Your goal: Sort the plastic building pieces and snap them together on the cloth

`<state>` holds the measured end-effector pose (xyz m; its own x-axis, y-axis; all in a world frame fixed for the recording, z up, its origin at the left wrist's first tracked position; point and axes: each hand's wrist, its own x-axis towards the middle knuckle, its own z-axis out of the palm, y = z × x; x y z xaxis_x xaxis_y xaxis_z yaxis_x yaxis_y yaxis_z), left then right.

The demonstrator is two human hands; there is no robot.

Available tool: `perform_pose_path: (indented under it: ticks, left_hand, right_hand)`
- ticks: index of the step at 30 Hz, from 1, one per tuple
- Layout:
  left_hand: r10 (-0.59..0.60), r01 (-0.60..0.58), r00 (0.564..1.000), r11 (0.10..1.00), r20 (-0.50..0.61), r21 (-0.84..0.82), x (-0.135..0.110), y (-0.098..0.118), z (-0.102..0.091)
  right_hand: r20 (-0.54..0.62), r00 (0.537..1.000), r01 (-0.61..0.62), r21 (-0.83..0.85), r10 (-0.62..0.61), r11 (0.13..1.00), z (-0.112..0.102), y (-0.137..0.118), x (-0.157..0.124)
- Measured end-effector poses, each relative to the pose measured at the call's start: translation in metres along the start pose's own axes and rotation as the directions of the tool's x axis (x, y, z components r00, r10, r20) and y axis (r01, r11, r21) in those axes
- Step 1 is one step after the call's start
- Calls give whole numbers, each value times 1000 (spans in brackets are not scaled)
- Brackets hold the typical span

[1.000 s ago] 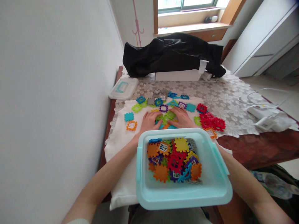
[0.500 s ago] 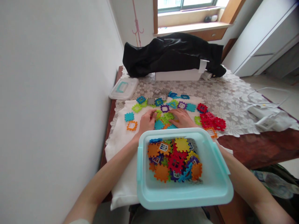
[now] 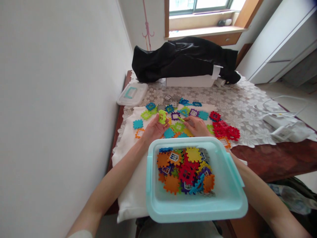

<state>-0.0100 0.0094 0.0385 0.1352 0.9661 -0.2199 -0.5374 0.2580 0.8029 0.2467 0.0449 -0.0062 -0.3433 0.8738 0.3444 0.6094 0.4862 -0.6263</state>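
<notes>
My left hand (image 3: 154, 130) is lifted off the white cloth (image 3: 128, 142) and pinches a lime-green window tile (image 3: 162, 116), held upright. Just to its right, my right hand (image 3: 196, 126) rests low on the cloth, its fingers pinched on the edge of another green tile (image 3: 180, 119) that lies among the loose pieces. Around both hands lie several flat interlocking tiles in many colours, with a group of red tiles (image 3: 224, 129) to the right. A light-blue plastic box (image 3: 230, 201) holding several more tiles sits close to me on my lap.
A clear lid with a blue handle (image 3: 132, 93) lies at the table's back left. A black garment (image 3: 185, 59) over a white box (image 3: 189, 81) fills the far edge. A white power strip and cable (image 3: 282, 124) lie right. The wall runs along the left.
My left hand picked a lime-green window tile out of the pile and raised it upright. My right hand shifted slightly and pinched a green tile.
</notes>
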Motion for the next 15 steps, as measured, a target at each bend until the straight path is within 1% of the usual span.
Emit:
perform_pose_path:
  ticks: [3,6,9,12,15]
  left_hand:
    - [1,-5,998,998,67,59,-7,0,-6]
    - [2,-11,992,997,123,77,-9,-6,-15]
    - [9,-32,984,991,176,130,-10,-11,-19]
    - [-30,-5,975,988,221,157,-12,-10,-15]
    - [-73,38,972,987,223,158,-14,-7,-7]
  right_hand:
    - [-69,998,9,11,-8,1000,-2,0,1]
    - [-142,989,-24,29,28,999,-4,1,0]
    - [-176,982,-55,71,67,996,-4,0,-1]
    - [-174,982,-63,99,79,993,-3,0,-2]
    - [-168,983,-61,114,80,992,-2,0,-2]
